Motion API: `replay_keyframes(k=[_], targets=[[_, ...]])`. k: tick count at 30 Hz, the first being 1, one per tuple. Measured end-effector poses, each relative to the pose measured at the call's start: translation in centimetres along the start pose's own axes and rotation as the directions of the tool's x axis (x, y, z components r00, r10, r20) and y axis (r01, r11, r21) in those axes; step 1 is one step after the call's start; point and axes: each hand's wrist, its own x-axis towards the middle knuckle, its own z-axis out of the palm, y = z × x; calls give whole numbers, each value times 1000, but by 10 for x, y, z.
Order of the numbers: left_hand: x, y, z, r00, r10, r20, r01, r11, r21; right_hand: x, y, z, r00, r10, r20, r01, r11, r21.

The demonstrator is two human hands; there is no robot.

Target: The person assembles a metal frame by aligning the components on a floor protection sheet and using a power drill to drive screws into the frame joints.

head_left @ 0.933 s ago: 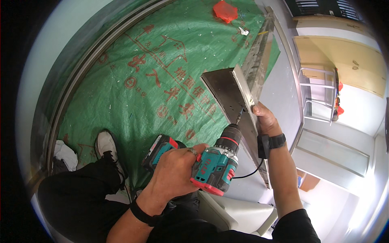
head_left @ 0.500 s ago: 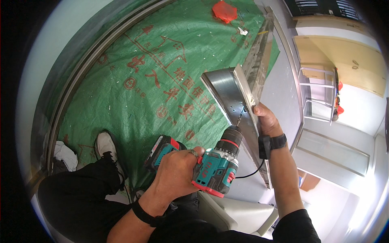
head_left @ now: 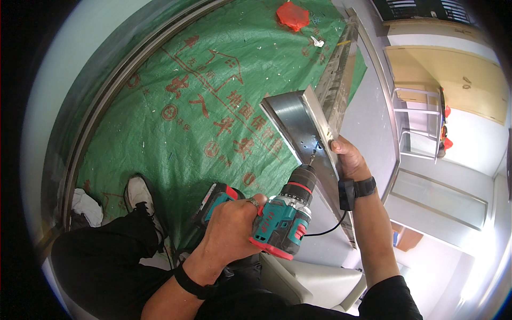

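My left hand (head_left: 230, 226) is wrapped round the grip of a teal, black and red cordless drill (head_left: 282, 221), its battery pack (head_left: 212, 202) sticking out beyond the hand. A thin bit (head_left: 312, 158) in the chuck meets the inner face of a grey metal channel (head_left: 290, 117), close to a few small holes. How deep the bit sits I cannot tell. The channel is held tilted, and my right hand (head_left: 349, 156) grips its right-hand edge, thumb on the rim and the other fingers mostly hidden behind it.
Green printed sheeting (head_left: 176, 128) covers the floor, with a red plastic bag (head_left: 292, 17) at the far side. A long metal bar (head_left: 337, 74) lies behind the channel. A pale chair (head_left: 304, 277) stands close by, and a white rack (head_left: 418, 125) is at right.
The drill and the channel have shifted very slightly left together, as has the view of the floor. Both hands keep their grips.
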Motion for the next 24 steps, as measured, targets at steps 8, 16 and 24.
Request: replay_keyframes(k=[8,16,24], targets=[[-1,-2,4,1000,-14,-1,14,1000,-27,0,-5,6,999,-15,29,15,1000,10],[-1,-6,8,1000,-26,-15,24,995,-94,0,-4,8,1000,-14,26,15,1000,-17],[3,-5,9,1000,-26,-2,25,997,-74,2,-1,3,999,-40,16,41,999,-36]])
